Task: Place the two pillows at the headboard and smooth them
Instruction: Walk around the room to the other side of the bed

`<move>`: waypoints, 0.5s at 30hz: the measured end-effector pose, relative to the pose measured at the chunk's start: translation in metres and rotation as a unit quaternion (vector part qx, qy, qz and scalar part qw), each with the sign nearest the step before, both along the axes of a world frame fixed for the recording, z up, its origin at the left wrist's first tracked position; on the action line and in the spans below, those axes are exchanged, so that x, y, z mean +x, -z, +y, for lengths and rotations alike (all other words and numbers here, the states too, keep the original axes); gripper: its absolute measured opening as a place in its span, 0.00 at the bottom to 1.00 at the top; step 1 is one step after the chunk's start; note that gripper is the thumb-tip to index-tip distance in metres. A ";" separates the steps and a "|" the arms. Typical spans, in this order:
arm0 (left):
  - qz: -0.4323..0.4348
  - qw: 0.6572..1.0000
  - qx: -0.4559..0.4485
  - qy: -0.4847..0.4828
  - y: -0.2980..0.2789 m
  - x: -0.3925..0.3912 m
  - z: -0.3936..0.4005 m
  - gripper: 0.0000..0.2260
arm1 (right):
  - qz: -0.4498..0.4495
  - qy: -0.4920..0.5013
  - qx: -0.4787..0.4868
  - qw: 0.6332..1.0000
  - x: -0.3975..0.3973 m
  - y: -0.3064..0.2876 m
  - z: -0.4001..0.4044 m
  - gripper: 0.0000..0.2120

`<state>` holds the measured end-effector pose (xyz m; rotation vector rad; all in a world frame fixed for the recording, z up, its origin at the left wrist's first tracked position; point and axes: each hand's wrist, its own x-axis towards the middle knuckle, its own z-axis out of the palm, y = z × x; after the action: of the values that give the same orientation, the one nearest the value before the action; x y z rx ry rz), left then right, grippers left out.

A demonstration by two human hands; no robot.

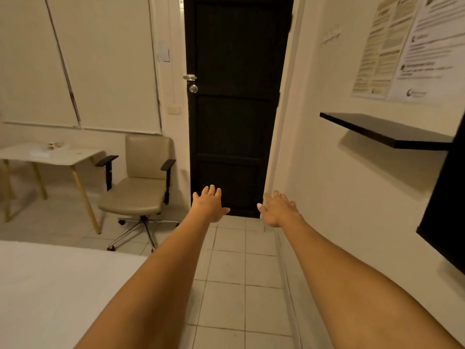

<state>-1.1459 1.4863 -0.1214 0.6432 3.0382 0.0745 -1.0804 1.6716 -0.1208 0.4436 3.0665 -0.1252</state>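
Tiled floor (234,278) runs to one dark door (236,104) at twelve o'clock. Left hand (208,204) and right hand (278,210) reach forward, fingers spread, holding nothing. One white bed (50,293) at eight o'clock; no pillows in view.

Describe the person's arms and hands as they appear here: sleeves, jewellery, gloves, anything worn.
Both forearms are bare as far as the frame shows, with no sleeves in view. The left hand and right hand wear no gloves, and no watch, bracelet or ring is visible. Fingernails look short and unpainted.
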 end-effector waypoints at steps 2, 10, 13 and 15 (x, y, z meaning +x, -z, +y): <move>0.001 1.000 0.002 -0.009 0.001 -0.034 -0.002 0.34 | 0.005 -0.006 -0.003 1.000 -0.038 0.000 0.000 0.29; 0.006 1.000 -0.008 -0.014 -0.011 -0.193 -0.013 0.34 | 0.019 -0.018 -0.022 0.999 -0.194 -0.008 -0.006 0.29; 0.016 1.000 -0.013 -0.015 -0.021 -0.250 -0.018 0.34 | 0.029 -0.020 -0.027 0.999 -0.248 -0.015 -0.008 0.29; 0.017 1.000 -0.008 -0.014 -0.024 -0.282 -0.019 0.34 | 0.029 -0.023 -0.027 0.999 -0.280 -0.017 -0.010 0.29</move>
<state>-1.4281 1.4671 -0.0970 0.6075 3.0764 0.0405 -1.3609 1.6621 -0.1040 0.3713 3.1189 -0.2234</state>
